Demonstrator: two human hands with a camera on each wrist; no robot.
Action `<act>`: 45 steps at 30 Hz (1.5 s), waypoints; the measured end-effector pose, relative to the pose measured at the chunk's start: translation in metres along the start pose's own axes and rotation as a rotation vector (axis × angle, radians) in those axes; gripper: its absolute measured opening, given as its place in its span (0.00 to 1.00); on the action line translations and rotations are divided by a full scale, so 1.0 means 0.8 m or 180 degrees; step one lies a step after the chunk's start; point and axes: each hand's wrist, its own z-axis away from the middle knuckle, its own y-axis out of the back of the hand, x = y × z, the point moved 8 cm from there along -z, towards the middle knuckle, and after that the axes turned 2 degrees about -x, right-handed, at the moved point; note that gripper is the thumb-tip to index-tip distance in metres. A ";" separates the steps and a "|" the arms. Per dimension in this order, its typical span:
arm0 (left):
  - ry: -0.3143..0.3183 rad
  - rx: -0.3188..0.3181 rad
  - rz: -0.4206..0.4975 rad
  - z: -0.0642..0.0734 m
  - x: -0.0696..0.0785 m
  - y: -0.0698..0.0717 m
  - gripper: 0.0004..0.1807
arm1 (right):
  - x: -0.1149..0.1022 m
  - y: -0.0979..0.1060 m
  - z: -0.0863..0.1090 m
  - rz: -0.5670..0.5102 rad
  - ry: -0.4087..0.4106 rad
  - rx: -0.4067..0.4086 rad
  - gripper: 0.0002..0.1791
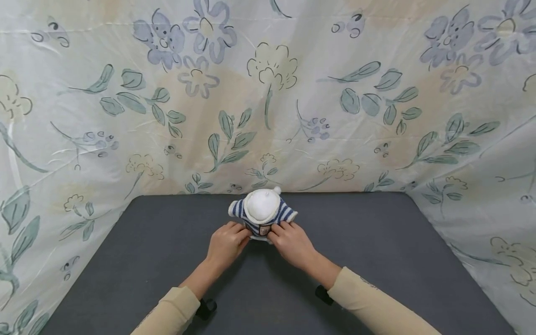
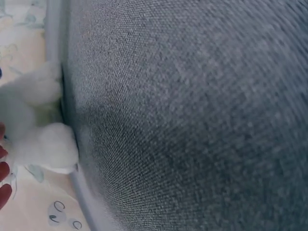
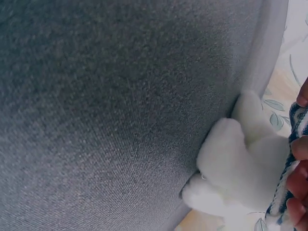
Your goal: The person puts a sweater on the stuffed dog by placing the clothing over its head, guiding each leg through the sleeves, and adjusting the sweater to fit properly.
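Observation:
A white plush toy (image 1: pixel 262 204) stands near the far edge of the table, wearing a blue-and-white striped sweater (image 1: pixel 238 208) with a small dark patch low on it. My left hand (image 1: pixel 227 243) pinches the sweater's lower edge on the left side. On the other side, my right hand (image 1: pixel 292 244) grips the same edge with curled fingers. The right wrist view shows the knitted hem (image 3: pixel 284 187) between those fingers, with the toy's white legs (image 3: pixel 224 149) below it on the table. In the left wrist view only reddish fingertips (image 2: pixel 4 171) show beside the white plush legs (image 2: pixel 48 147).
The toy stands on a dark grey, cloth-covered table (image 1: pixel 167 260) with rounded far corners. A pale floral curtain (image 1: pixel 301 102) hangs behind it and along both sides. Dark bands (image 1: pixel 206 309) are on the wrists, below the cream sleeves (image 1: pixel 173 309).

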 end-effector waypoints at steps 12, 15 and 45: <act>0.0136 -0.0199 0.0014 -0.008 0.001 -0.003 0.02 | 0.008 -0.002 0.003 -0.0144 -0.0146 0.0029 0.05; 0.0226 -0.0211 0.0012 -0.015 0.000 0.005 0.05 | 0.017 0.008 0.000 -0.0377 -0.0276 0.0135 0.04; 0.0883 -0.0216 0.0752 -0.111 -0.028 0.035 0.18 | 0.084 0.044 -0.067 -0.1310 -0.1262 0.0244 0.18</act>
